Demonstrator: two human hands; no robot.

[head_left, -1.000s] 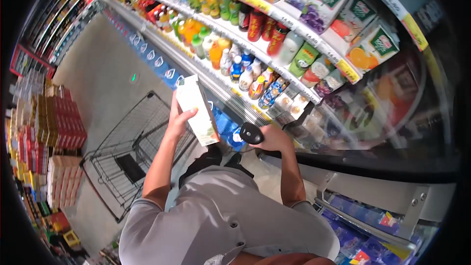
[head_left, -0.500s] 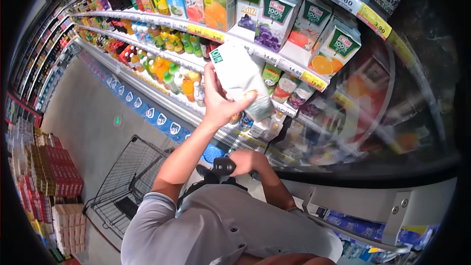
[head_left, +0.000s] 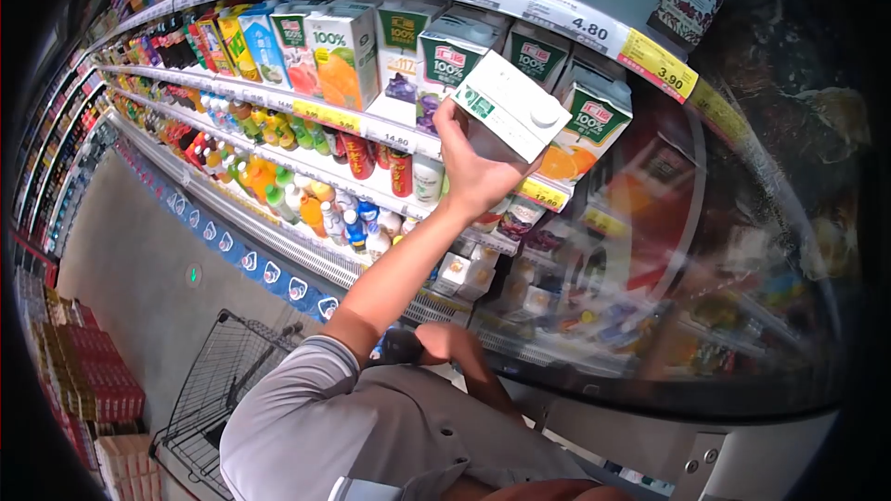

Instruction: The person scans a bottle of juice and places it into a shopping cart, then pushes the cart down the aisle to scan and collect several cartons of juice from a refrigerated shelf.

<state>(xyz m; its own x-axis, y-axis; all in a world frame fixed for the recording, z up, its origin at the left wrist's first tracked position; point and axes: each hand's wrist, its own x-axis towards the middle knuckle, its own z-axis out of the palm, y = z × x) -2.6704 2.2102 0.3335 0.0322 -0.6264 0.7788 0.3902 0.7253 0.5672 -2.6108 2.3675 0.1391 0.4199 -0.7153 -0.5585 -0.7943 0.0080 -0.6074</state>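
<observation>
My left hand (head_left: 478, 172) grips a white carton (head_left: 513, 107), its fingers and thumb around the sides. The carton is tilted, its white top with a round cap towards me and a green mark near its left end. It is in front of the juice cartons on the shelf, beside an orange juice carton (head_left: 587, 125) and overlapping a grape juice carton (head_left: 450, 60). Low in front of my body, my right hand (head_left: 444, 343) is closed at a black rounded object (head_left: 401, 346); its fingertips are partly hidden.
Shelves with a price rail (head_left: 385, 128) hold cartons, cans and bottles. A clear curved panel (head_left: 687, 223) stands at the right. A wire shopping cart (head_left: 223, 371) is at the lower left, near stacked boxes (head_left: 97, 371) on the grey floor (head_left: 139, 241).
My left hand has moved right and up with the carton, now turned so its capped top shows. The view has shifted. My right hand stays at the black object.
</observation>
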